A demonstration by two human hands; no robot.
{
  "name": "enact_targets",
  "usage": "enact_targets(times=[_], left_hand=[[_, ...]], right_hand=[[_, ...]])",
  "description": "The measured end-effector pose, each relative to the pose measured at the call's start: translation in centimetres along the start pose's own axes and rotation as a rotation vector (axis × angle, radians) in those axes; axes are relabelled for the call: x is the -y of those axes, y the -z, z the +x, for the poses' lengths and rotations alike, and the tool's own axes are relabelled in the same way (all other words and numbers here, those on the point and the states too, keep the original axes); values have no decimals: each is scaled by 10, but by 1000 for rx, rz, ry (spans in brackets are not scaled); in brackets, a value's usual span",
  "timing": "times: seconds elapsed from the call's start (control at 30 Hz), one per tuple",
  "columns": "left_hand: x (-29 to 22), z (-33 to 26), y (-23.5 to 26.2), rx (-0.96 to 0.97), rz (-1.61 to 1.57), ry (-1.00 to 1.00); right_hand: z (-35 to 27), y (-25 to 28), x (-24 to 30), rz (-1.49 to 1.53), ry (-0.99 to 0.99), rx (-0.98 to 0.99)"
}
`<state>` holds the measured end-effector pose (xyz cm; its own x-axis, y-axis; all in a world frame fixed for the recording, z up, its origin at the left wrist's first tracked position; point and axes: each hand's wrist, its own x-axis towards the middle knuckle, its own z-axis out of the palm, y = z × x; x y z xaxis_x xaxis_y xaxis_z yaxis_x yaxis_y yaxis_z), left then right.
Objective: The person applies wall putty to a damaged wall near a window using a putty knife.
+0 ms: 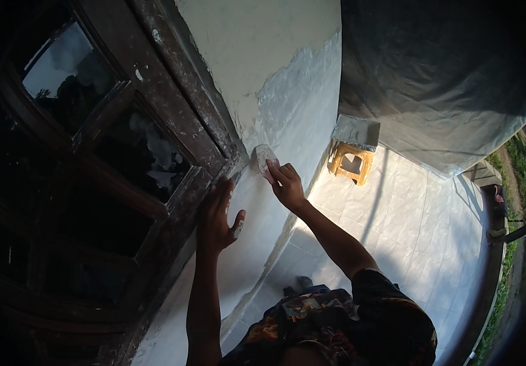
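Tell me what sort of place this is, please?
It looks like a house's porch or terrace: there's a dark brown wooden frame with glass panes, a shiny pale tiled floor, and green leafy grass just past the edge.

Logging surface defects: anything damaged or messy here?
Yes: white splotches on the dark wooden frame, resembling stray coating; similar white smears mark the left hand. On the wall, the whitish patch ends raggedly against beige, looking uneven.
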<state>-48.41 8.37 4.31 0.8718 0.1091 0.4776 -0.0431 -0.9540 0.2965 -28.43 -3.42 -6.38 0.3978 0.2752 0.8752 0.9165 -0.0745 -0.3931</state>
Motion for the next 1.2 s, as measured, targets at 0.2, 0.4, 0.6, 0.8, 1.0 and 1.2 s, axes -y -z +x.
enact_targets(times=[0.2,0.4,0.6,0.8,1.0,1.2], left_hand=[[-3,2,0,-43,106,-6],[-1,2,-2,-139,202,17],[-5,2,-3,-137,239,32],[-5,4,-4,-133,269,29],[-5,4,-5,-147,279,31],[-7,1,-4,-145,298,47]], right_hand=[[106,19,21,24,119,-185],[72,-11,5,-65,225,-38],[26,11,-20,-20,66,-50],[129,26,3,57,64,-231],[74,-10,-5,49,86,-77],[62,12,22,210,6,-159]])
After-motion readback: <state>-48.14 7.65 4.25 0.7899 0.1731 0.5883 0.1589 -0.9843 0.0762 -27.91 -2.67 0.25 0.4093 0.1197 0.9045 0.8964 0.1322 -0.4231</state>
